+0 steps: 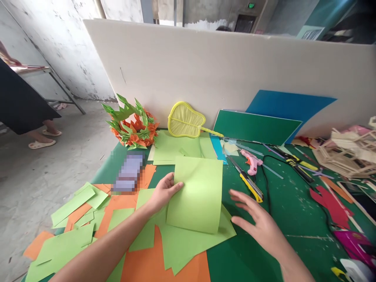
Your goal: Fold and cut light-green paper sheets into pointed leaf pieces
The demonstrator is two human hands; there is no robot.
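My left hand pinches the left edge of a light green paper sheet and holds it curled up off the green table. The sheet's lower edge bends over a pile of green and orange paper. My right hand hovers just right of the sheet with fingers spread, holding nothing. A yellow utility knife lies just beyond my right fingertips.
A folded green and orange paper wreath and a yellow fan lean on a tall white board. A pink glue gun, black cord, blue and green card sheets, and stick models lie right. A person's feet stand far left.
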